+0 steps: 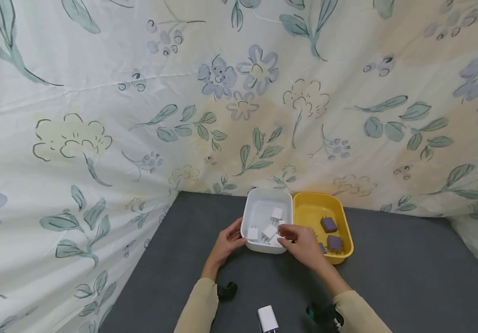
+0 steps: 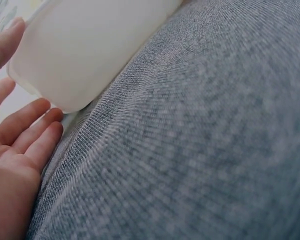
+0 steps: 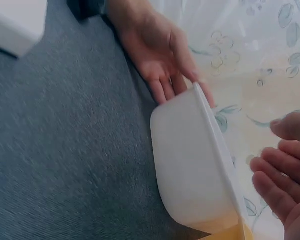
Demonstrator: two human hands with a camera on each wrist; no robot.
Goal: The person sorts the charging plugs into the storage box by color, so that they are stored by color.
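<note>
A white plastic bin (image 1: 269, 203) holds several white plug adapters (image 1: 270, 231) with metal prongs. My left hand (image 1: 227, 240) touches the bin's left side near its front corner. In the left wrist view, the fingers of that hand (image 2: 20, 140) lie fairly straight against the pale wall. Over the bin's front right rim is my right hand (image 1: 303, 243), its fingers loosely bent. No object shows between the thumb and fingers of my right hand (image 3: 287, 170) in the right wrist view. Part of the bin's contents is hidden behind the right hand.
Against the white bin's right side stands a yellow bin (image 1: 305, 203) with several purple plug adapters (image 1: 334, 243). Another white plug adapter (image 1: 267, 319) lies on the dark grey tabletop (image 1: 164, 277) near the front. Floral fabric (image 1: 239, 115) hangs behind the bins and at the left.
</note>
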